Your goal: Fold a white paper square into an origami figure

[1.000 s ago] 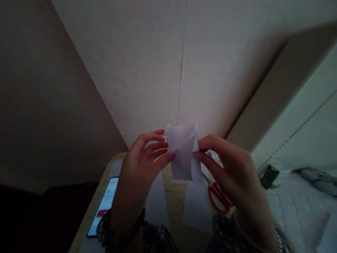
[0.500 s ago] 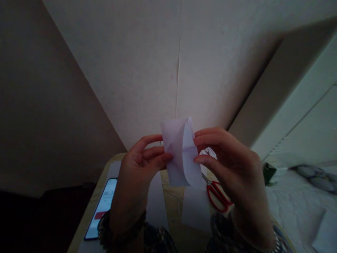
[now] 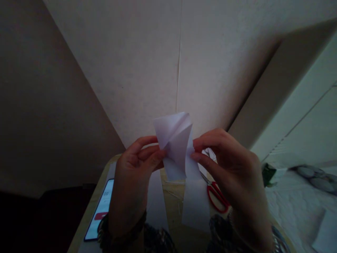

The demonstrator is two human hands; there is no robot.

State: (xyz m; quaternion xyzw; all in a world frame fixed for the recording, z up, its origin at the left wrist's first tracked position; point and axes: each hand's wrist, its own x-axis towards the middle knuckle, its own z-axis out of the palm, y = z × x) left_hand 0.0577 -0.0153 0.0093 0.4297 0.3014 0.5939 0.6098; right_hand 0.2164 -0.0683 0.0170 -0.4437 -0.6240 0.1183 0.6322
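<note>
Between my hands, above the table, is a piece of folded white paper [image 3: 176, 147] with creases and a flap standing off its face. My left hand [image 3: 142, 165] pinches its left edge, thumb in front and fingers behind. On the other side, my right hand [image 3: 223, 154] grips the right edge between thumb and forefinger. Red-handled scissors [image 3: 218, 197] lie on the table below my right hand, their blades partly hidden by the paper. White paper sheets [image 3: 196, 207] lie flat beneath.
A phone [image 3: 101, 211] with a lit screen lies at the left of the wooden table [image 3: 172, 218], partly covered by my left wrist. Thin paper scraps [image 3: 172, 193] are scattered in the middle. A wall [image 3: 147, 70] rises behind the table; white bedding [image 3: 292, 211] is at the right.
The folded paper has bent and its flap has swung, showing diagonal creases at the top. Both hands have shifted slightly to the left and keep their hold.
</note>
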